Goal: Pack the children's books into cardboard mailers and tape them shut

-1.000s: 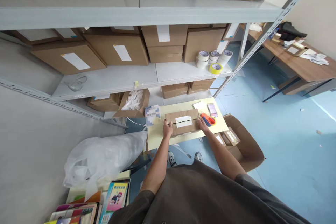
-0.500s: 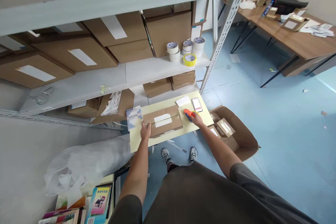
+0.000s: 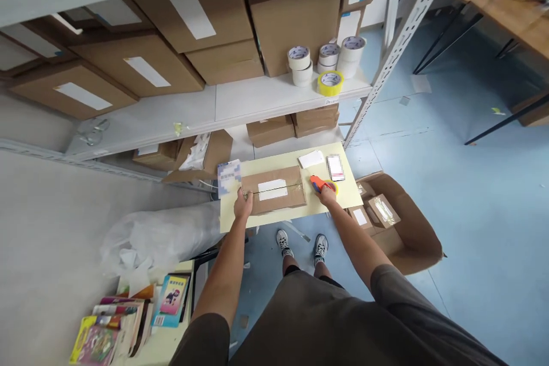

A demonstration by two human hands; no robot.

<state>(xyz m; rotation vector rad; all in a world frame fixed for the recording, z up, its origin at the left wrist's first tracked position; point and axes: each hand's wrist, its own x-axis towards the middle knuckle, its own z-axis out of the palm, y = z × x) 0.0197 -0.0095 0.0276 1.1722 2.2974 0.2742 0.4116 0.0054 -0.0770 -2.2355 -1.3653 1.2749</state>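
Observation:
A flat cardboard box [image 3: 253, 177] with a white label [image 3: 273, 189] lies on the pale yellow tabletop [image 3: 283, 219]. A dark seam runs along its top, with shiny clear tape near the right end. My left hand [image 3: 243, 204] grips the box's left end, its thumb on top. Just right of the box, my right hand [image 3: 328, 197] is closed around an orange tape dispenser [image 3: 318, 183] loaded with a yellow-rimmed roll. Behind the dispenser are a phone [image 3: 335, 167] and a white paper [image 3: 311, 159]. A printed card [image 3: 229, 178] lies beside the box's left end.
Tape rolls [image 3: 330, 83] and cartons [image 3: 295, 28] fill the metal shelf above the tabletop. An open carton [image 3: 422, 240] with small boxes stands on the floor at right. Bubble wrap [image 3: 167, 237] and books [image 3: 171, 300] are at left. The shelf post [image 3: 412, 26] rises at right.
The view has shifted, so the scene sits farther right. The dispenser has turned slightly, and more of its yellow roll shows. Both hands keep their holds.

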